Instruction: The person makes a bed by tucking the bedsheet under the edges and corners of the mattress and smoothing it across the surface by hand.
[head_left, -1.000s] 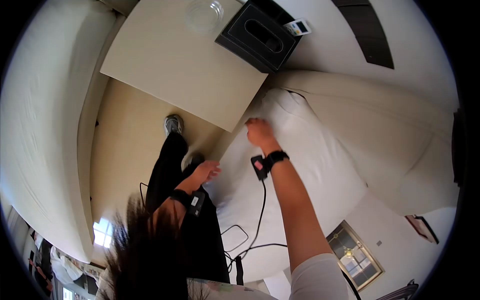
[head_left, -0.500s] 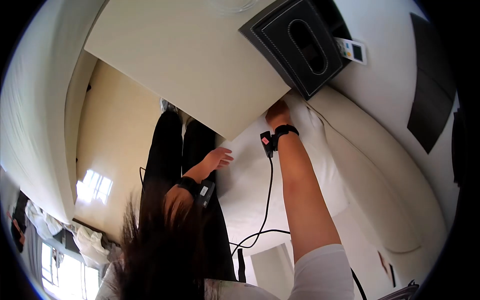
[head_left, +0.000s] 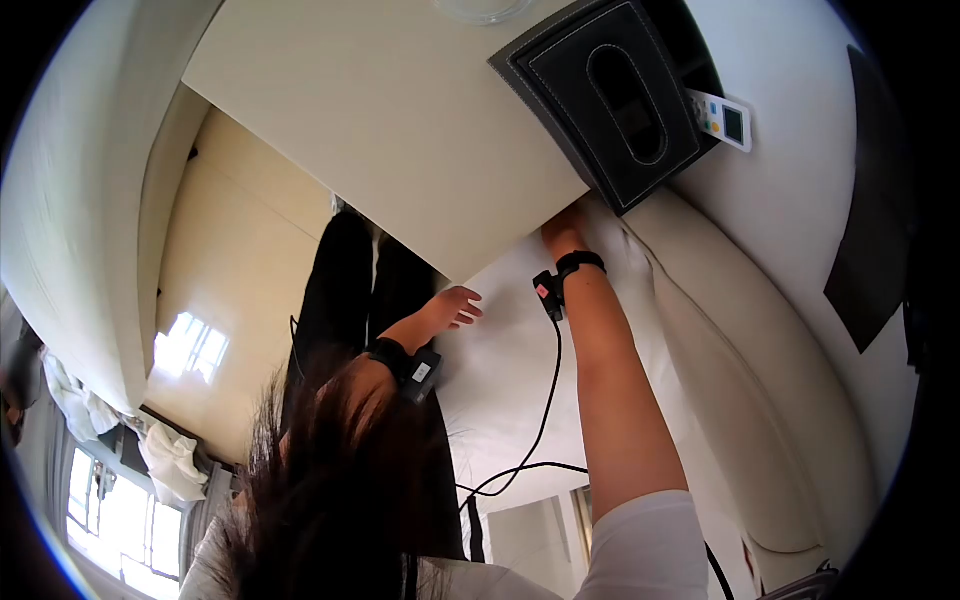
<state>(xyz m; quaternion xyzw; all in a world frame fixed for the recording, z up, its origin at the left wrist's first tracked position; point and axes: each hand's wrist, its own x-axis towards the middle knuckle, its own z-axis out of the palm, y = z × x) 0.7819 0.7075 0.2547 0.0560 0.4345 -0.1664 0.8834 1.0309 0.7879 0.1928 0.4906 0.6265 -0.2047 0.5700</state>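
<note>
My left hand (head_left: 455, 309) is held above the white seat cover (head_left: 500, 370), fingers apart and nothing in them. My right hand (head_left: 565, 232) reaches under the near edge of the pale table (head_left: 400, 120), beside its right corner; the fingers are hidden there. Each wrist wears a black strap with a small box, and a black cable (head_left: 548, 400) hangs from the right one. On the table's right part stands a black stitched tissue box (head_left: 575, 90), with a white remote control (head_left: 722, 120) sticking out of its side compartment.
A round clear dish (head_left: 482, 8) is at the table's far edge. The sofa's beige arm (head_left: 760, 370) runs along the right. Another covered seat (head_left: 80, 220) stands at the left, beside the tan floor (head_left: 240, 230). Loose hair hides part of the lower view.
My right hand has moved forward, from above the seat cover to under the table edge. My left hand has shifted slightly up and right. The view has come closer to the tissue box.
</note>
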